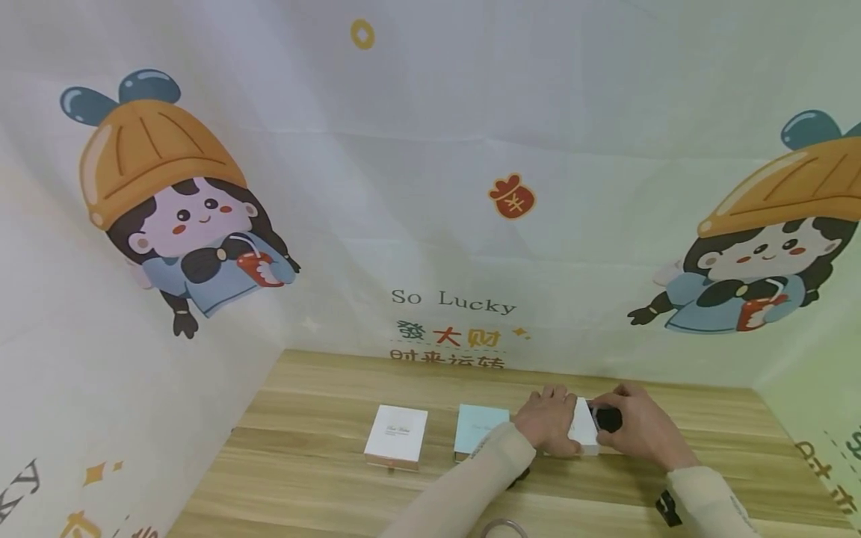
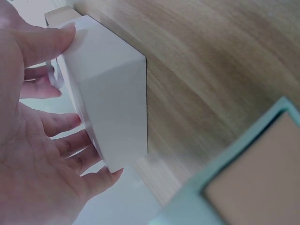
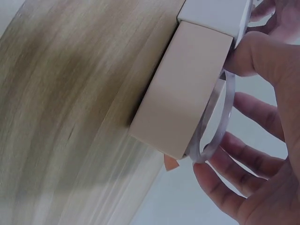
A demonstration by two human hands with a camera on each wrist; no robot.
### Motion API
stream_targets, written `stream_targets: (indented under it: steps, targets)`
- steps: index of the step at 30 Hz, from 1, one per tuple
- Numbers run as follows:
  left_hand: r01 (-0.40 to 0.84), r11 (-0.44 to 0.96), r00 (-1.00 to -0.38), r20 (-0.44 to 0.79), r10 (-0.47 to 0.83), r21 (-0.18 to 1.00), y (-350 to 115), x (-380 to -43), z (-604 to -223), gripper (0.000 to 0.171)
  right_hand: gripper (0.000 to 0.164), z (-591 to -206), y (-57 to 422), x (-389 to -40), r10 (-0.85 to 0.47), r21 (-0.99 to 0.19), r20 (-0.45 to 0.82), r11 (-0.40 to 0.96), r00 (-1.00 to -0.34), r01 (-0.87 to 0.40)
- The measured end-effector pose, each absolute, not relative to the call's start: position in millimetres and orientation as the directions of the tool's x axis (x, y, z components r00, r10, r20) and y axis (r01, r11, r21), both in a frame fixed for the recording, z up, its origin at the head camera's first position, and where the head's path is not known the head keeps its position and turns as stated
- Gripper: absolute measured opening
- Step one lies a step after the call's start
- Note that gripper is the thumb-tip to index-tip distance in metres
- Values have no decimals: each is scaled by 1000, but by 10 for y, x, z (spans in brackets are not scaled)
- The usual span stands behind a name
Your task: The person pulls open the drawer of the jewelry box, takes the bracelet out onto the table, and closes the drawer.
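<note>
My left hand (image 1: 548, 420) holds a white drawer-type gift box (image 2: 115, 103), with the thumb on its top edge and fingertips along the far edge. The box's pinkish drawer (image 3: 180, 89) is slid out toward the right. At this drawer my right hand (image 1: 642, 426) holds a pale translucent bangle (image 3: 227, 108), which stands tilted over the drawer's open side. Fingertips touch the bangle's outer edge, and the thumb lies near where drawer and sleeve meet. The drawer's inside looks black in the head view (image 1: 608, 418). An orange ribbon tab (image 3: 170, 162) sticks out at the drawer's end.
A light blue box (image 1: 480, 426) stands just left of my left hand, and another white box (image 1: 397, 433) farther left. A second clear ring (image 1: 504, 523) lies at the near edge of view. Printed cloth (image 1: 430, 187) walls the wooden table (image 1: 323, 388).
</note>
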State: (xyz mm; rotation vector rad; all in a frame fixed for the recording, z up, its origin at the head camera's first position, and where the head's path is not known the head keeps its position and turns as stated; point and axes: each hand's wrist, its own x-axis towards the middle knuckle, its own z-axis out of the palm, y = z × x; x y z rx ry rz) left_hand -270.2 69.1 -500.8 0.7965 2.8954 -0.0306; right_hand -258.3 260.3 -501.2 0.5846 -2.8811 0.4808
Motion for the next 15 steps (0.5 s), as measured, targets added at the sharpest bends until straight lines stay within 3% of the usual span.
stream_targets:
  steps: [15]
  targets:
    - [520,854,-846,-132,517,13,671,-2703,-5027,81,46,-4988,2622,-2291,-219,-408,298,851,-929,-332]
